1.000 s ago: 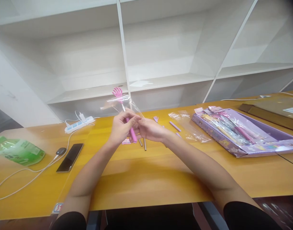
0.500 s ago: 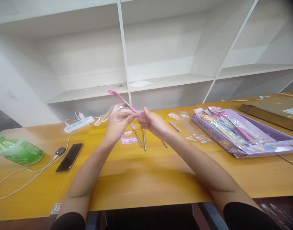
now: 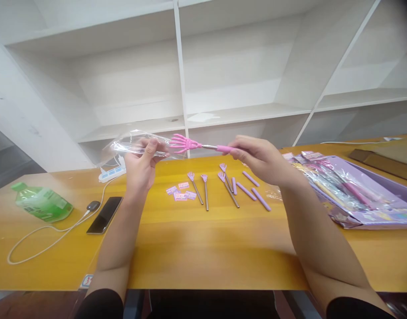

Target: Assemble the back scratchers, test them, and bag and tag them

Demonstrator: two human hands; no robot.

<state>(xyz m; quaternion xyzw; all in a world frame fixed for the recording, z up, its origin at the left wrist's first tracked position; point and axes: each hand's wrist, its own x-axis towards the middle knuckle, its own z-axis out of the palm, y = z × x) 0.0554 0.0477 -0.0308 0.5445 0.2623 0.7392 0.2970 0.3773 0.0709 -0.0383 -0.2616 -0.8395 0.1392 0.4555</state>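
My right hand [image 3: 256, 157] is closed round the handle of a pink back scratcher [image 3: 186, 144], which has a claw-shaped head and a short metal rod. The scratcher points left, its claw close to the mouth of a clear plastic bag [image 3: 123, 146]. That bag is pinched in my left hand [image 3: 143, 159]. Below my hands, several purple claw heads on metal rods [image 3: 197, 189] lie on the table. Purple handle tubes [image 3: 261, 199] rest to their right, and small printed cards [image 3: 181, 195] to their left.
A purple display box [image 3: 389, 186] with bagged back scratchers stands at the right, a cardboard box [image 3: 386, 155] behind it. On the left lie a green bottle [image 3: 44, 201], a phone [image 3: 104, 215], a cable and a power strip [image 3: 111, 173]. White shelves [image 3: 240, 66] rise behind.
The pink back scratcher has come out of the plastic bag and swung level. My hands have moved apart, the right with the scratcher, the left with the bag. The view has shifted slightly.
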